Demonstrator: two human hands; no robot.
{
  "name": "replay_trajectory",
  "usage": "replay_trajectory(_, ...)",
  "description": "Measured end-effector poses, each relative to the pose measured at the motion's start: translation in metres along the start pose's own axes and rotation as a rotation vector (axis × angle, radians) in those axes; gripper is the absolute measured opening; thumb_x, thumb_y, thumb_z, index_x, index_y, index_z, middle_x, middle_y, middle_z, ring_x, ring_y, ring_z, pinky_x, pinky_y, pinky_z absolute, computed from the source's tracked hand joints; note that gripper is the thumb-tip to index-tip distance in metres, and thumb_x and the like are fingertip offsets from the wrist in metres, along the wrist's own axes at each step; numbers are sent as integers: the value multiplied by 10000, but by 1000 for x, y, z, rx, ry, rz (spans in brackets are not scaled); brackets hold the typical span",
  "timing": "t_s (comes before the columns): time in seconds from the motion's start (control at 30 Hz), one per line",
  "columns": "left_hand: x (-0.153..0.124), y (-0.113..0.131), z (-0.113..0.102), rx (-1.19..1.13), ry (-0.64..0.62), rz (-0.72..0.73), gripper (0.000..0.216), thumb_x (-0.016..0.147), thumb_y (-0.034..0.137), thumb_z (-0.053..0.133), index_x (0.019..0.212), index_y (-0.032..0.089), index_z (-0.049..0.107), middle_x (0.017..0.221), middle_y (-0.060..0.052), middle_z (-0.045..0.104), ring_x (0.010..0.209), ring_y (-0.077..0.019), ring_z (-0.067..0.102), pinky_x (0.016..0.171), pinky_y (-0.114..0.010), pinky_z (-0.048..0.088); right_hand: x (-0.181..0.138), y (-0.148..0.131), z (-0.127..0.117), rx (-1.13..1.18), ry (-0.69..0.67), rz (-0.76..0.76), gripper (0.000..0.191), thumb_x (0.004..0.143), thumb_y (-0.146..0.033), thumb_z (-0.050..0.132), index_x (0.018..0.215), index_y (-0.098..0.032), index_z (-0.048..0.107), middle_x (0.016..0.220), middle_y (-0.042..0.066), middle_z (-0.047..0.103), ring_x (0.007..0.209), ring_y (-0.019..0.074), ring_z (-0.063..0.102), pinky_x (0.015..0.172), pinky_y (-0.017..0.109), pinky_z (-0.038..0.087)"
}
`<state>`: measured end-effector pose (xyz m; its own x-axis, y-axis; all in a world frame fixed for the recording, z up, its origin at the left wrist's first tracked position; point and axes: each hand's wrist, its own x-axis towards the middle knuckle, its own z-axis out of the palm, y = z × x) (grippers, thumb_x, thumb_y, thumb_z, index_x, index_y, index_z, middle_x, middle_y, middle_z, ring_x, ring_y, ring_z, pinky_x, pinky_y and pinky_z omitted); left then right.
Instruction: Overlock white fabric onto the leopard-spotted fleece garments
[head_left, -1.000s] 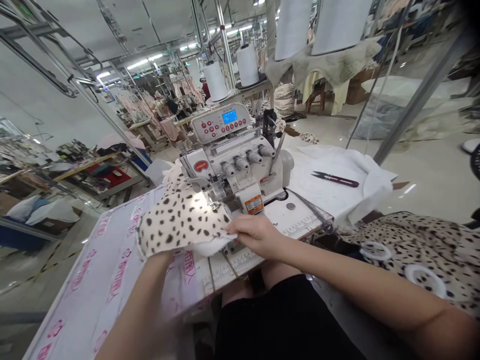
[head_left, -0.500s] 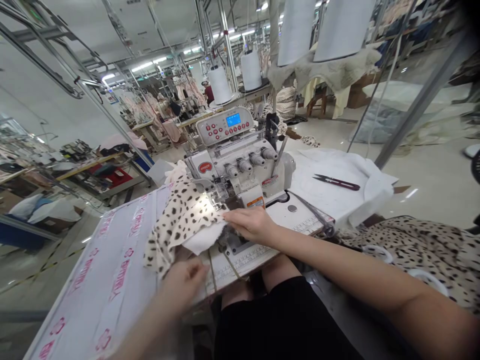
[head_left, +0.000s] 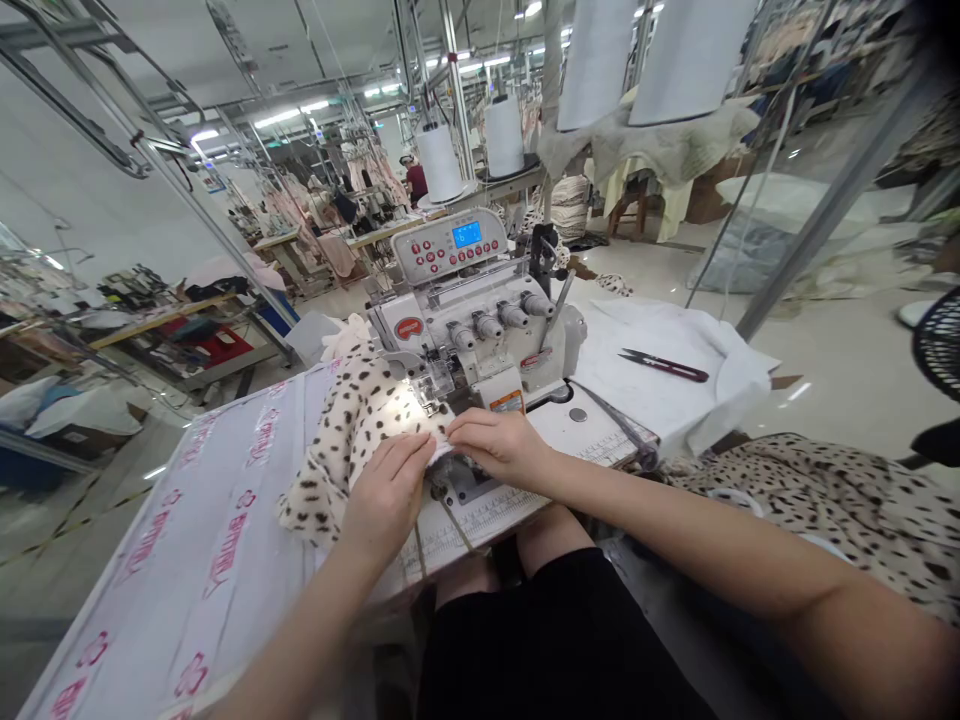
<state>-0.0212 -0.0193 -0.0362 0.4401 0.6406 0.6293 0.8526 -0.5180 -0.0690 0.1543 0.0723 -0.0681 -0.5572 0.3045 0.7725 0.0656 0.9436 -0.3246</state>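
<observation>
A piece of cream fabric with dark spots [head_left: 352, 430] lies bunched on the table in front of an overlock sewing machine [head_left: 472, 310], its edge close to the presser foot [head_left: 431, 395]. My left hand [head_left: 386, 497] grips the fabric from the near side. My right hand [head_left: 499, 447] sits just right of it, with its fingertips pinching the fabric's pale edge in front of the needle area. The fabric and my hands hide part of the machine bed.
Thread cones [head_left: 504, 135] stand behind the machine. Red-handled thread snips [head_left: 664, 365] lie on a white cloth [head_left: 660, 340] to the right. A spotted fabric pile [head_left: 825, 505] lies at lower right. A printed plastic-covered tabletop [head_left: 225, 520] extends left. A distant person [head_left: 415, 180] stands among the workstations.
My left hand has come up from the table's near edge to the fabric. The fabric has gathered closer to the presser foot, and its white edge is now mostly covered by my hands.
</observation>
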Motion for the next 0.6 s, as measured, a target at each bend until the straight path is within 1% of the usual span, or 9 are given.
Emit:
replay_trajectory(0.1,2,-1,-5,-24,-17,-16,286,832,85,418,1079,166,537,1011,-94,597,961,-188,537,833,-355,482,2,0,1,-129,-42,4,210,932,-217,381,881,-173,580,928,21,601,750,94,567,574,170,400)
replay_trajectory(0.2,8,-6,-4,8,-69,-78,250,844,116,417,1052,152,551,1027,-89,597,965,-180,535,841,-344,477,10,-2,1,-294,-96,13,184,899,-161,406,858,-178,584,916,10,598,723,97,552,510,187,346)
replay_trajectory(0.3,18,-14,-1,53,-133,-148,237,859,157,390,1019,141,565,1053,-88,597,971,-187,538,861,-346,458,19,-8,-3,-434,-148,59,152,861,-134,446,855,-158,596,896,39,592,737,143,536,535,219,370)
replay_trajectory(0.37,26,-20,-1,67,-188,-217,245,865,185,363,972,135,577,1006,-95,610,935,-203,547,837,-352,451,17,-12,-7,-449,-125,65,165,878,-162,437,903,-135,598,927,68,587,774,173,526,606,251,419)
replay_trajectory(0.43,35,-27,-3,63,-272,-340,251,860,198,337,864,149,583,891,-88,620,846,-212,554,761,-343,450,5,-13,-8,-390,-50,56,204,902,-185,407,978,-113,583,994,91,574,836,190,519,709,285,449)
replay_trajectory(0.5,44,-36,-3,42,-343,-456,240,836,190,341,744,166,562,786,-75,606,760,-213,546,687,-326,432,-15,-11,-6,-308,16,78,222,905,-171,388,1022,-98,562,1034,106,559,887,200,511,778,309,453)
replay_trajectory(0.53,49,-43,-1,31,-358,-496,219,815,180,361,704,169,550,766,-75,601,744,-215,541,675,-321,422,-27,-9,-2,-279,22,114,220,899,-159,390,1025,-93,557,1025,112,558,892,207,510,785,322,456)
replay_trajectory(0.6,58,-59,5,16,-340,-545,172,764,140,398,689,162,552,788,-87,606,774,-224,544,700,-317,410,-48,-2,6,-269,-45,220,202,882,-152,411,1006,-89,557,961,120,567,886,227,510,773,357,465)
